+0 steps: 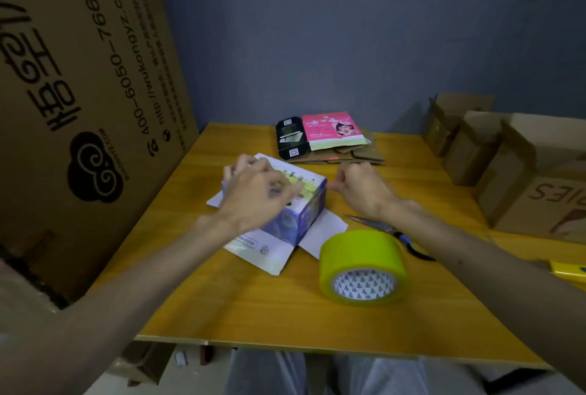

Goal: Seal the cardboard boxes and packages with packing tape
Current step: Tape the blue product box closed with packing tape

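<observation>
The small blue box [309, 207] on the desk [253, 299] looks light and thin-walled, so hold its top edges gently. Your left hand [257, 191] lies blurred over its top and your right hand [358, 188] curls just right of it. I cannot tell what the fingers of either hand grip. The tape roll [361, 255] stands near the box.

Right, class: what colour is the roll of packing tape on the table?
The tape roll is yellow-green; the head view shows it best.

Scissors [377, 226] on yellow wooden table [253, 309], blue wall [317, 30] behind.
</observation>
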